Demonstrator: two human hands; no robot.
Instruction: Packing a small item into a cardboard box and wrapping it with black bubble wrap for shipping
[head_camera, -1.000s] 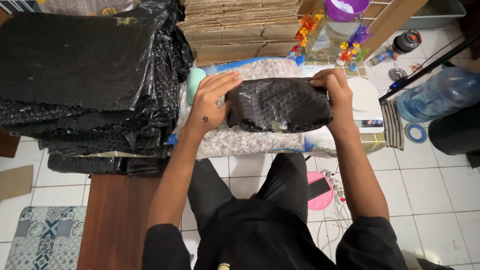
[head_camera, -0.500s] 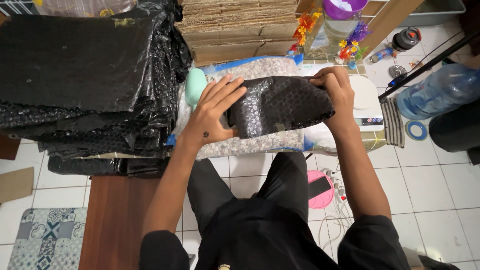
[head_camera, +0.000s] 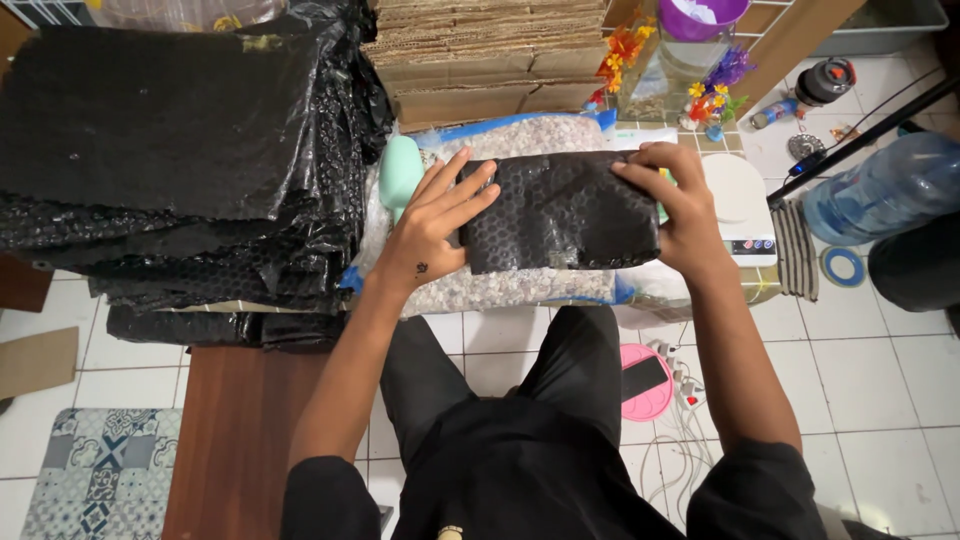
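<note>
The left hand (head_camera: 432, 232) lies palm-down with fingers spread, fingertips pressing the left edge of a black bubble-wrap parcel (head_camera: 560, 212); the right hand (head_camera: 678, 200) grips the parcel's right end, thumb along the top edge (both forearms reach forward from the seated body). The parcel rests flat on a clear bag of pale pebbles (head_camera: 500, 285) on the tabletop, beside a mint-green object (head_camera: 400, 172) and a white scale (head_camera: 738, 200). A stack of black bubble-wrap sheets (head_camera: 170, 130) lies to the left. Half a second earlier the parcel was tilted and rumpled; now it sits squared and flattened.
</note>
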